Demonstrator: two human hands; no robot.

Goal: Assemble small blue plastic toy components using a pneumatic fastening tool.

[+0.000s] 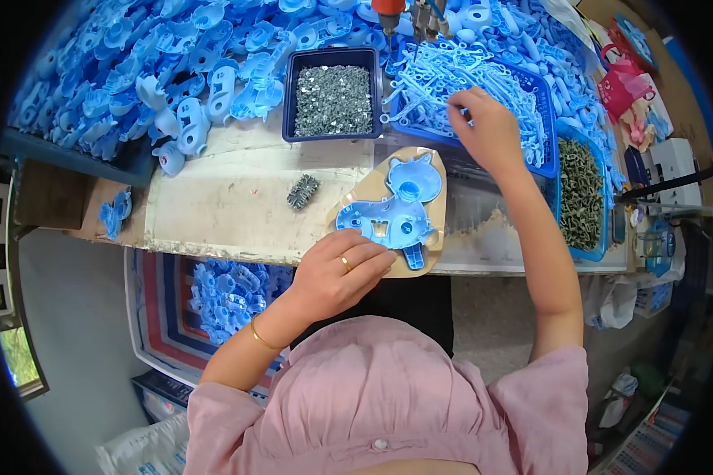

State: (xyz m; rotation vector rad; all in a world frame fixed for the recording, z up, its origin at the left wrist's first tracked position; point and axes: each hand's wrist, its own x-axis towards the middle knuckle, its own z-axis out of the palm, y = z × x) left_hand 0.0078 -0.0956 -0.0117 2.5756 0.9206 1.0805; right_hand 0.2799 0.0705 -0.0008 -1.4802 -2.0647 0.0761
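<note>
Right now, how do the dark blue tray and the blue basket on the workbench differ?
The dark blue tray looks smaller; the blue basket is wider.
The tray holds tiny grey metal pieces; the basket is heaped with light-blue plastic links.
The right hand is over the basket; neither hand is at the tray.
Both are open-topped and contain many loose parts.

The animal-shaped plastic shell is light blue; the flat board, tan. The rectangular plastic tray is navy; its small metal pieces, silver-grey. The rounded-corner tub shows red, white and blue stripes.
</note>
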